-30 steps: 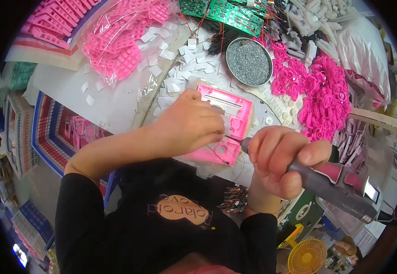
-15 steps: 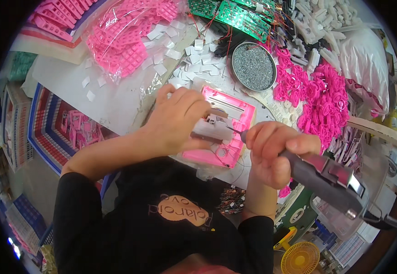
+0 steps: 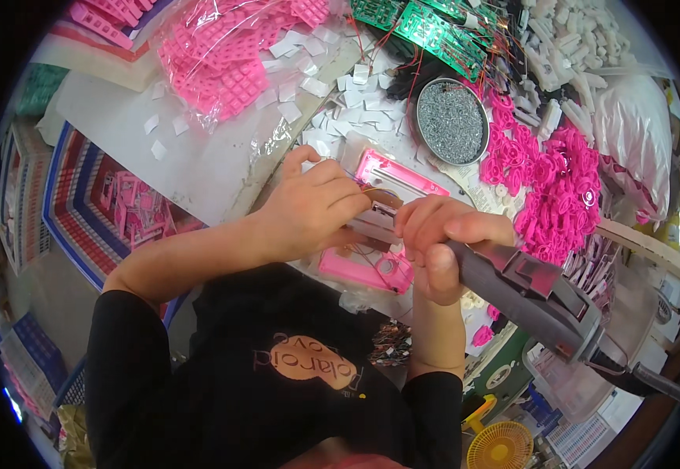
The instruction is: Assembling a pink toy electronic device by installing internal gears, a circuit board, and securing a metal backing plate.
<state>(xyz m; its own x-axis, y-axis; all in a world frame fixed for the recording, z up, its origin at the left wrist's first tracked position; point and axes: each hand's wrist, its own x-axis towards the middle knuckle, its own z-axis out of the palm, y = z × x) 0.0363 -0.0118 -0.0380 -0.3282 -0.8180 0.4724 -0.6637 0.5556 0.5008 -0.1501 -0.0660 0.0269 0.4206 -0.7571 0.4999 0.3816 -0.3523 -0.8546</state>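
Observation:
My left hand (image 3: pixel 313 205) is closed on a white plastic part (image 3: pixel 373 223), holding it above a pink plastic casing (image 3: pixel 356 270). Thin wires show around the part and the casing. In my right hand (image 3: pixel 448 238) is a dark grey electric screwdriver (image 3: pixel 531 293), its body slanting down to the right. My right fingers are close against the right end of the white part. The screwdriver's tip is hidden behind them.
A round tin of small screws (image 3: pixel 451 121) stands beyond the casing. Around it lie white squares (image 3: pixel 363 113), green circuit boards (image 3: pixel 438 39) with wires, and heaped pink plastic loops (image 3: pixel 563 195). A clear bag of pink grids (image 3: pixel 219 74) sits at far left.
My right hand and the screwdriver have moved left, up to the white part. The bit that showed before is now hidden. The view has shifted slightly, moving the tabletop things rightward.

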